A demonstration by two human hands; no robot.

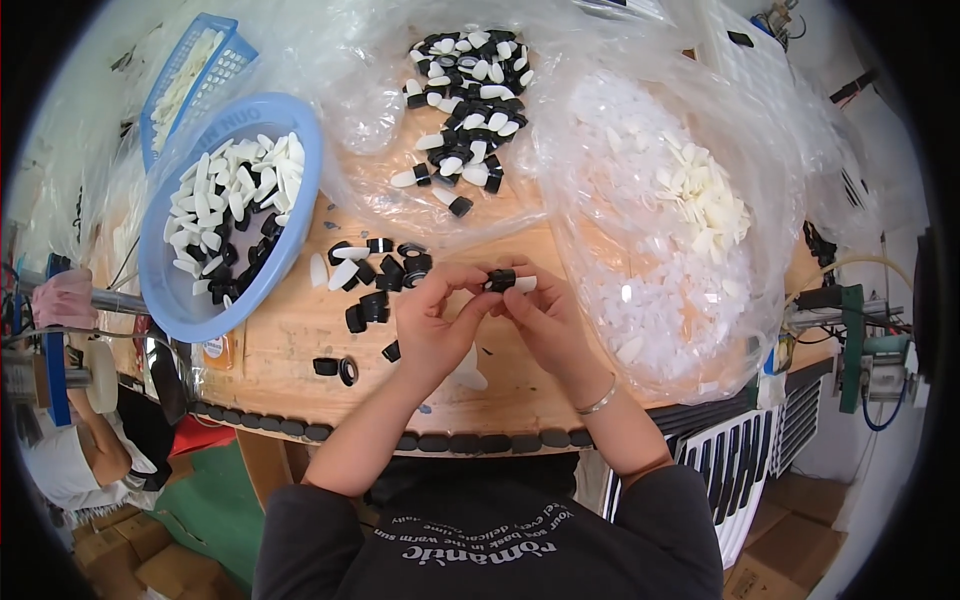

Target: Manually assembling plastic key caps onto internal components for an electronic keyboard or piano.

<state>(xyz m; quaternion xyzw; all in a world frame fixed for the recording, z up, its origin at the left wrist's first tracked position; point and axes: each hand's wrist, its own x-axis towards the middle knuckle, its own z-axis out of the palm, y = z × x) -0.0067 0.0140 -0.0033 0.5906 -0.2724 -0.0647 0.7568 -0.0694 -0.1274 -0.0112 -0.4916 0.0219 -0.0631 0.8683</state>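
Note:
Over the middle of the wooden table, my left hand (437,312) pinches a black ring-shaped piece (499,280) between thumb and fingertips. My right hand (548,328) closes on a white tongue-shaped piece (526,283) at the right end of that black piece. The two parts touch; the fingers hide whether one sits inside the other. Loose black rings (373,306) lie left of my left hand, with white pieces (342,274) among them. Closer to me are two more black rings (347,371). A flat pale piece (468,370) lies below my hands.
A blue basin (312,190) of white and black pieces stands at left, a blue basket (240,48) behind it. Black-and-white pieces (470,110) pile up at the back. Clear plastic bags (590,130) with white pieces (705,200) cover the right. A person (95,455) sits at far left.

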